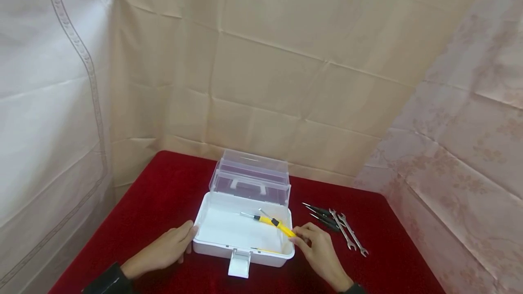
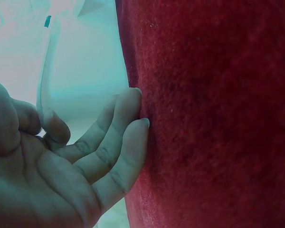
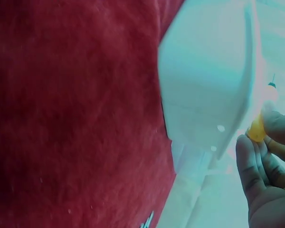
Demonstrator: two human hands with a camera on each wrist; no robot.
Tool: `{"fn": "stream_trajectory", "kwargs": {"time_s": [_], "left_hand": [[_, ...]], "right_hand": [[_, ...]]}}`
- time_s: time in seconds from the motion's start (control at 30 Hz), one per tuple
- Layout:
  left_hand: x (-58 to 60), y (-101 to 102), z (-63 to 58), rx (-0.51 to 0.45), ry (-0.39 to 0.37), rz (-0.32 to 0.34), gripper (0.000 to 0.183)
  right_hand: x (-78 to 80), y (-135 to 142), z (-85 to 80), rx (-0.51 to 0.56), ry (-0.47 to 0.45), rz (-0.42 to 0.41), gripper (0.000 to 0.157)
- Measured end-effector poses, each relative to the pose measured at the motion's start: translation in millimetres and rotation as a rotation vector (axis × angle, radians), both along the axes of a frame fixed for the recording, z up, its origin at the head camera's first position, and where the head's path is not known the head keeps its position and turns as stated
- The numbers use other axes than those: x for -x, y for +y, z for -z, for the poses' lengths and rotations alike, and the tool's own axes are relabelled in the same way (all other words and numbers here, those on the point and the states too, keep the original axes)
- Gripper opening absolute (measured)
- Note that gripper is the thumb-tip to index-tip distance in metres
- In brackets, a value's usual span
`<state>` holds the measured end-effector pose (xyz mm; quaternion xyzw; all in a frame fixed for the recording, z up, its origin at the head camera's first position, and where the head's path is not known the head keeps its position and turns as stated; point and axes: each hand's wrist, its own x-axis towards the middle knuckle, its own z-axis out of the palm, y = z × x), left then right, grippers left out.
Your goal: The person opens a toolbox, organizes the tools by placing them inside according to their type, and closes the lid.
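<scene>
My left hand (image 1: 175,244) pinches the left rim of the white box (image 1: 208,249) between thumb and finger. My right hand (image 1: 318,246) pinches a yellow-handled screwdriver (image 1: 282,228) over the box's right side, fingers hiding part of the handle. Inside, the front wall mostly conceals a yellow sliver (image 1: 267,251). My screwdriver overlaps a second one (image 1: 265,219); whether they touch I can't tell. Farther right, wrenches (image 1: 345,234) partly obscure dark-handled tools (image 1: 320,211).
</scene>
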<state>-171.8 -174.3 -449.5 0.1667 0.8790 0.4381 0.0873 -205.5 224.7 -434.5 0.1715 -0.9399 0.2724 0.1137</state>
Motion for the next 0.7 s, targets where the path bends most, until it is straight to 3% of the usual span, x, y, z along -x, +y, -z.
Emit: {"fn": "stream_trajectory", "kwargs": {"time_s": [0.3, 0.7], "left_hand": [[-1.1, -1.3, -1.5, -0.005, -0.015, 0.008, 0.035], [1.9, 0.3, -0.5, 0.011, -0.012, 0.008, 0.036]], "right_hand": [[1.2, -10.3, 1.0, 0.0, 0.0, -0.142, 0.025], [3.0, -18.3, 2.1, -0.04, 0.024, -0.235, 0.016]]}}
